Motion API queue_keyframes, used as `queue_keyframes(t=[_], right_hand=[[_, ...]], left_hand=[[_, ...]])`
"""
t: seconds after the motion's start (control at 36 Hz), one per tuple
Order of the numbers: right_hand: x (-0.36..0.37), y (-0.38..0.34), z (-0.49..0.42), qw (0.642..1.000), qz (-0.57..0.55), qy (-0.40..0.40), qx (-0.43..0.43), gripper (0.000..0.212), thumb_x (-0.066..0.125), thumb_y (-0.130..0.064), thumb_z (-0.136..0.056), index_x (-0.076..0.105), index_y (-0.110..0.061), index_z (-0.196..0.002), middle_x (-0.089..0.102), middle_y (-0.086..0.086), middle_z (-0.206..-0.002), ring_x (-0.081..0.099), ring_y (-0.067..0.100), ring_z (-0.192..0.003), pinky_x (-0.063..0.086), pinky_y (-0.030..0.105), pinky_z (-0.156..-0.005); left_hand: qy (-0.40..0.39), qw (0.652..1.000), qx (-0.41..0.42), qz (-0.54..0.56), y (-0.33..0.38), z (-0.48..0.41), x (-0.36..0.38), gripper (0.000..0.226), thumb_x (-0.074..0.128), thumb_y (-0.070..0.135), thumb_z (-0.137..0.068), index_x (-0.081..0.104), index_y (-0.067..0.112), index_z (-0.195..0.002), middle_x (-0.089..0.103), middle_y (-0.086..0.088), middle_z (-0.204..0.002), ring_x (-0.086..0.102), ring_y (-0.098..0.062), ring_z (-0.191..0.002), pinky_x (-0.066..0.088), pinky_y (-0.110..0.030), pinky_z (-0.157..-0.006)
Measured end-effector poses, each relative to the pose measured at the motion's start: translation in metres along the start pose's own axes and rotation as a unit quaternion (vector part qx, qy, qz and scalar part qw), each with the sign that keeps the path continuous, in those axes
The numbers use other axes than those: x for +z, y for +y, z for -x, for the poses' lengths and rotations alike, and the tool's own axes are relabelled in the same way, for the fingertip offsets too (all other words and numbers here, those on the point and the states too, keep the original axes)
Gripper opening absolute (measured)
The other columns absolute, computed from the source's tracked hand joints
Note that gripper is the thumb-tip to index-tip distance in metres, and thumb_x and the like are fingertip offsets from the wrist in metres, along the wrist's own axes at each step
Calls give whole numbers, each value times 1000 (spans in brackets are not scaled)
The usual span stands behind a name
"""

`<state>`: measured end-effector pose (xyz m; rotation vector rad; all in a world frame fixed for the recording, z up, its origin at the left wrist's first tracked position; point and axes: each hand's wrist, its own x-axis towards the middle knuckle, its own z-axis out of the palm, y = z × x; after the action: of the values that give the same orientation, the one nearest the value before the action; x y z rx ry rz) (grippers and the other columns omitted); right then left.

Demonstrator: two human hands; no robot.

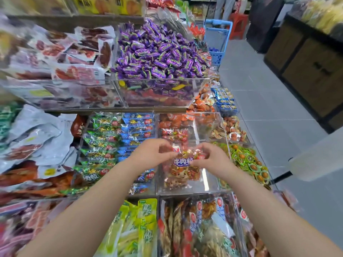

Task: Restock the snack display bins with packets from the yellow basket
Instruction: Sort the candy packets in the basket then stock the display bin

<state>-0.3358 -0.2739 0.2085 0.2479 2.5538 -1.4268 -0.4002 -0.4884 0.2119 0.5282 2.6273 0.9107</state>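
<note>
Head view, the sole camera. I record both hands over the middle shelf. My operator's left hand point(152, 154) and right hand point(211, 160) each pinch the top edge of one clear packet point(182, 169), fingers curled onto it. The packet hangs at a clear acrylic bin point(211, 185); I cannot tell whether its lower end touches the floor of it. Its purple label reads 牛肉粒, with smaller Latin lettering beneath beginning "Beef"; the rest is too blurred to confirm. Just left stands a bin of green packets point(104, 140) and blue packets point(138, 127). On the shelf above, purple sweets point(157, 52) carry writing I cannot read. A blue basket point(217, 39) stands on the aisle floor.
</note>
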Motion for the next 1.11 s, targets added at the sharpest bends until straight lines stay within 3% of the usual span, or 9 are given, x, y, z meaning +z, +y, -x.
queue_keyframes(t=[0.11,0.19,0.36,0.58,0.67,0.75,0.83,0.92,1.11], right_hand=[[15,25,-17,998,47,-26,29,30,81,-18,-71,59,-33,-85,56,-16,-79,50,-5,-67,35,6,-52],[38,44,-31,995,48,-64,51,27,81,-14,-71,63,-28,-85,57,-15,-80,49,-4,-65,35,2,-48],[75,63,-56,985,142,-67,68,36,79,-16,-73,50,-23,-93,59,-2,-95,57,13,-82,49,27,-68],[97,67,-64,976,42,59,206,140,93,-25,-52,-12,-29,-145,2,7,-149,16,27,-137,27,39,-109],[88,74,-67,957,-108,15,267,144,88,-5,-60,-28,-34,-141,16,15,-153,33,27,-132,40,40,-100],[81,82,-63,961,-112,-64,245,142,78,9,-66,-35,-41,-136,29,15,-149,49,23,-114,52,27,-69],[89,77,-63,983,-17,-76,167,135,82,-1,-67,-26,-32,-143,47,3,-132,54,16,-108,47,34,-90],[102,67,-65,993,70,-45,89,137,85,-18,-66,-26,-24,-145,36,-1,-142,43,16,-127,35,30,-104],[110,65,-65,970,214,-63,93,133,77,-21,-76,-48,-43,-113,3,21,-153,45,34,-128,41,37,-100]], left_hand=[[58,974,25,-216,-25,-8,1,65,59,61,-83,47,29,-139,42,2,-147,26,-22,-141,25,-42,-112],[2,971,-29,-239,-46,-11,11,86,51,65,-86,13,28,-154,2,-1,-163,-6,-28,-149,6,-47,-119],[34,957,-7,-287,-69,-14,32,93,37,73,-85,-4,26,-154,-10,-3,-162,-13,-29,-148,-7,-45,-117],[45,954,9,-296,-80,-20,40,96,32,75,-83,-14,26,-152,-18,0,-160,-21,-26,-146,-19,-41,-108],[50,956,15,-290,-82,-20,41,95,29,75,-83,-15,27,-151,-20,2,-160,-29,-21,-142,-22,-40,-107],[55,956,19,-289,-81,-19,41,94,28,75,-82,-16,27,-151,-21,3,-159,-40,-18,-132,-27,-38,-105],[52,957,24,-286,-80,-18,41,94,27,74,-81,-17,29,-151,-30,7,-153,-53,-17,-123,-37,-34,-99],[49,957,18,-287,-77,-17,39,94,30,73,-83,-17,29,-151,-36,5,-147,-56,-15,-121,-41,-31,-96],[54,961,4,-272,-76,-14,40,88,13,75,-78,-43,34,-132,-51,9,-137,-51,-17,-127,-39,-34,-102]])
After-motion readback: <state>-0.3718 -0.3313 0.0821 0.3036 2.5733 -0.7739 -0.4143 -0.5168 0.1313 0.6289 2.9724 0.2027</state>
